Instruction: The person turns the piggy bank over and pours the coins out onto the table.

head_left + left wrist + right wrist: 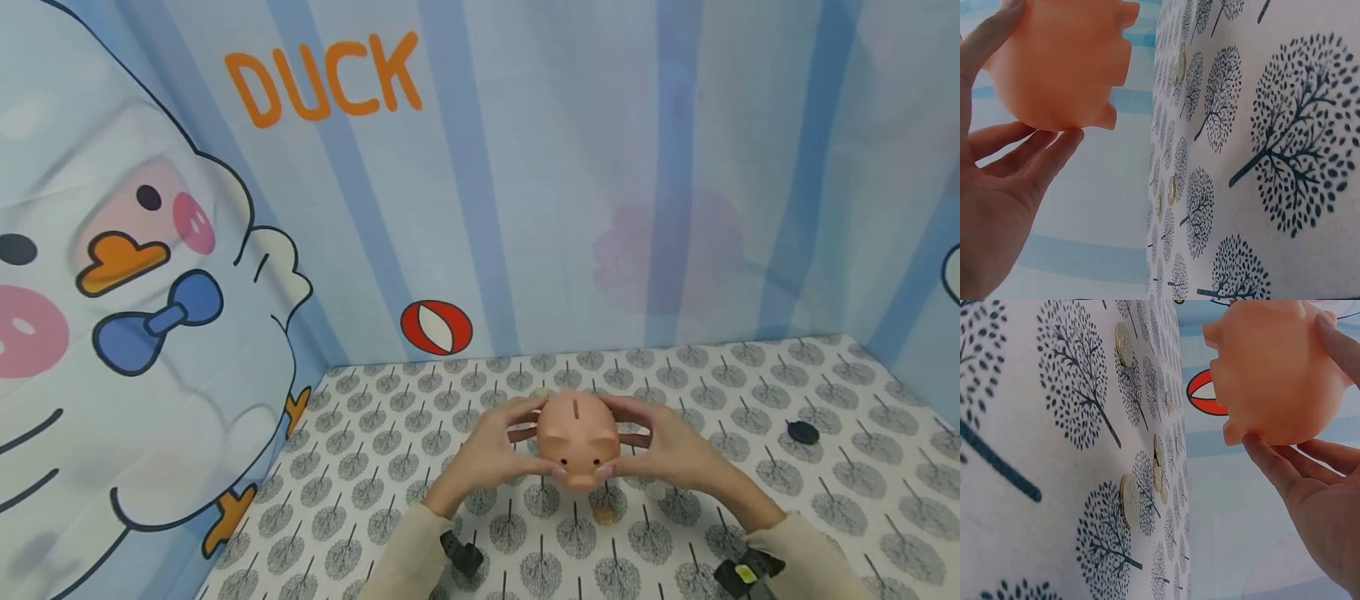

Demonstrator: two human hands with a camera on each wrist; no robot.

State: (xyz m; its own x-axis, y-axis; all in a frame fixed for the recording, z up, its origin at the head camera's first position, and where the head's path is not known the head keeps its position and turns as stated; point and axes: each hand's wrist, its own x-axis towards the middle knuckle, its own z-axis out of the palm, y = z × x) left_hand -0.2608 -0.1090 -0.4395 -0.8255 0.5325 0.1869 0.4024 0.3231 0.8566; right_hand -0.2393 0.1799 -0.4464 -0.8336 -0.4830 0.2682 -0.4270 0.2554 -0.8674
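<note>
A peach-coloured piggy bank (576, 429), with a coin slot on top and its snout towards me, is held up off the cloth. My left hand (491, 446) grips its left side, thumb by the snout and fingers behind. On the other side my right hand (667, 446) grips it the same way. Both wrist views show a gap between the piggy bank's feet and the cloth. Several coins lie flat around and below it, among them a coppery coin (603, 515) and a silvery coin (655, 492) in the head view, and a coin (1130, 501) in the right wrist view.
A small black oval piece (803, 432) lies on the right part of the table. The tabletop wears a white cloth (360, 500) printed with grey trees. Behind and to the left hangs a blue-striped curtain (540, 208) with a duck print.
</note>
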